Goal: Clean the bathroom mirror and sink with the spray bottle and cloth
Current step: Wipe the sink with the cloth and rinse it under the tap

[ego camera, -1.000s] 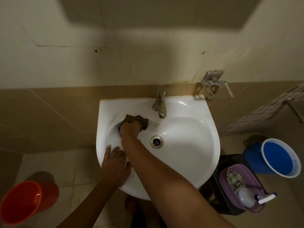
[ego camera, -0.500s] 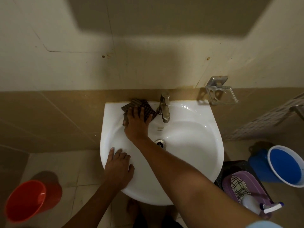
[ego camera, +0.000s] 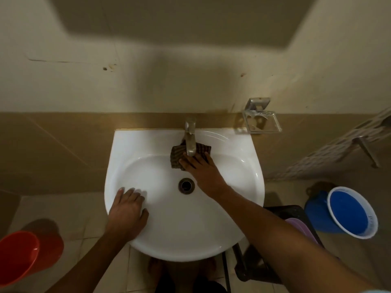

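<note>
A white wall-hung sink (ego camera: pixel 232 208) fills the middle of the view, with a dark drain (ego camera: pixel 186 185) and a metal tap (ego camera: pixel 190 140) at its back. My right hand (ego camera: pixel 203 172) presses a brown checked cloth (ego camera: pixel 177 155) flat against the back slope of the basin, just under the tap spout, fingers spread straight. My left hand (ego camera: pixel 127 210) rests open on the sink's front left rim. No spray bottle or mirror shows in this view.
An empty clear soap dish (ego camera: pixel 262 121) hangs on the wall right of the tap. A red bucket (ego camera: pixel 23 256) stands on the floor at the left, a blue bucket (ego camera: pixel 351 214) at the right, a dark crate with a purple basket (ego camera: pixel 300 227) beside the sink.
My right hand has slid the cloth from the back left corner of the sink rightward to beneath the tap. The left hand has stayed on the front rim.
</note>
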`<state>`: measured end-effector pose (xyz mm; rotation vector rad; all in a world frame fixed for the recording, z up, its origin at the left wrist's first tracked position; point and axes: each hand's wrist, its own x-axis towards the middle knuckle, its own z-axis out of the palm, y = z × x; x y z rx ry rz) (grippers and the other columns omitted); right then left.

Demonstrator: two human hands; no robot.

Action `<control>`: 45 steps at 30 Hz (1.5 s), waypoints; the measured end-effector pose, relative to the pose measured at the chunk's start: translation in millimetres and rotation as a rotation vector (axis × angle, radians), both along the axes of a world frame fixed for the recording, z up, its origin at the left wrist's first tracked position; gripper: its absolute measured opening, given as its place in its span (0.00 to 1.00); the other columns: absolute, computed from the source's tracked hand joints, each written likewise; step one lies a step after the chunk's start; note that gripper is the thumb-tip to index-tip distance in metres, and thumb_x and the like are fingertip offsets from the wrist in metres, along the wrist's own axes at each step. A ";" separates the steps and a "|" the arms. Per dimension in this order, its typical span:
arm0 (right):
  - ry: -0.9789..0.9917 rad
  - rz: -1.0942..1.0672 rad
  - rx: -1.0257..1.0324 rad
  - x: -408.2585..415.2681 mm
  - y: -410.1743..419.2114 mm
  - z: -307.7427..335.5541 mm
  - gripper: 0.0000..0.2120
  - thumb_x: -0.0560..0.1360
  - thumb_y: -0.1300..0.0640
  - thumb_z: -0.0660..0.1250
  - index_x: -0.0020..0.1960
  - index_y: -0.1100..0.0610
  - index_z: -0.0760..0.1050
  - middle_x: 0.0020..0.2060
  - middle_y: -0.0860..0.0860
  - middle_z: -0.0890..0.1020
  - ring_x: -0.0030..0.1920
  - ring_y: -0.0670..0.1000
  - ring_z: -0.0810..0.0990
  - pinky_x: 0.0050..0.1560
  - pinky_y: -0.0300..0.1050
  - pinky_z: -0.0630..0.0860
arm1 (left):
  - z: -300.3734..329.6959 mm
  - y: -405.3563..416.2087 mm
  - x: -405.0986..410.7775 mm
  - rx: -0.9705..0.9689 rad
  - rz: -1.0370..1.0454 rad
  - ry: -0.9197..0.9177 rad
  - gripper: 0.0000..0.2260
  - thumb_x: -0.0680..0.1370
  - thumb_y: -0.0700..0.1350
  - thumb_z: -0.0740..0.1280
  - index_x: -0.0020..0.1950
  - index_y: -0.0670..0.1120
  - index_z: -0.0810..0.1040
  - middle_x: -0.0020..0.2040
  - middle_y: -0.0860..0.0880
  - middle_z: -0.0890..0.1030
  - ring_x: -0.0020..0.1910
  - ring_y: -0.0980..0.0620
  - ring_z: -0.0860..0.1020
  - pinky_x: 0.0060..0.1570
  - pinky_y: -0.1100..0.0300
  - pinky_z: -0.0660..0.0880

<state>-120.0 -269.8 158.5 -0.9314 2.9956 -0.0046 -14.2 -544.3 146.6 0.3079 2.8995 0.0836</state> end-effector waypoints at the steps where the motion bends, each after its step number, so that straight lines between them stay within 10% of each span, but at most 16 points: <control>1: -0.019 -0.021 0.003 -1.4 14.5 4.1 0.31 0.69 0.66 0.58 0.71 0.53 0.73 0.68 0.54 0.76 0.68 0.59 0.75 0.66 0.66 0.70 | -1.0 -0.1 0.0 -0.007 -0.001 0.005 0.26 0.72 0.55 0.55 0.55 0.43 0.84 0.56 0.43 0.84 0.62 0.42 0.80 0.73 0.44 0.61; 14: -0.109 -0.262 0.042 5.0 145.7 24.3 0.33 0.68 0.70 0.67 0.73 0.57 0.70 0.72 0.57 0.72 0.73 0.63 0.67 0.69 0.68 0.63 | 0.3 4.7 -1.1 -0.033 0.043 0.041 0.27 0.69 0.58 0.57 0.51 0.40 0.84 0.53 0.41 0.85 0.57 0.40 0.82 0.67 0.52 0.59; 18: -0.040 -0.221 0.042 62.6 165.6 16.4 0.27 0.58 0.69 0.73 0.57 0.59 0.83 0.57 0.58 0.84 0.61 0.61 0.81 0.56 0.70 0.74 | 4.4 5.6 -0.6 -0.033 0.083 0.001 0.32 0.69 0.61 0.54 0.55 0.40 0.83 0.59 0.42 0.83 0.63 0.41 0.78 0.71 0.51 0.56; 22: 0.023 -0.162 -0.149 120.0 147.7 17.8 0.18 0.62 0.62 0.57 0.43 0.60 0.83 0.40 0.56 0.85 0.44 0.60 0.84 0.47 0.64 0.79 | 9.3 9.3 -0.4 -0.042 0.089 -0.013 0.37 0.68 0.63 0.50 0.61 0.41 0.81 0.64 0.43 0.80 0.69 0.43 0.73 0.75 0.50 0.54; 27: -0.491 -0.223 0.019 149.6 77.1 58.7 0.17 0.68 0.58 0.55 0.52 0.52 0.76 0.47 0.50 0.81 0.51 0.55 0.78 0.59 0.59 0.65 | 13.3 10.1 0.8 -0.050 0.095 -0.038 0.35 0.69 0.62 0.52 0.64 0.42 0.79 0.67 0.44 0.78 0.72 0.44 0.70 0.76 0.52 0.50; 35: -0.898 -0.319 -0.456 156.7 -34.0 80.5 0.25 0.70 0.51 0.53 0.59 0.57 0.80 0.54 0.55 0.83 0.53 0.58 0.80 0.56 0.52 0.76 | 12.8 8.6 3.4 0.058 0.119 -0.036 0.30 0.71 0.57 0.56 0.65 0.41 0.78 0.66 0.43 0.78 0.71 0.44 0.71 0.76 0.49 0.52; 42: -1.328 -0.812 -1.244 123.7 -43.7 93.1 0.15 0.77 0.66 0.60 0.59 0.56 0.80 0.56 0.57 0.83 0.55 0.58 0.80 0.45 0.50 0.79 | 53.7 24.5 4.3 1.021 0.656 -0.147 0.10 0.82 0.46 0.62 0.58 0.45 0.81 0.60 0.47 0.81 0.64 0.45 0.76 0.62 0.56 0.70; 45: -1.413 -0.808 -1.615 120.9 -41.4 104.6 0.17 0.78 0.64 0.58 0.63 0.60 0.78 0.56 0.60 0.82 0.55 0.60 0.80 0.53 0.57 0.79 | 77.0 29.7 12.1 1.494 0.801 -0.369 0.25 0.83 0.59 0.54 0.61 0.41 0.79 0.57 0.42 0.82 0.59 0.42 0.79 0.58 0.52 0.74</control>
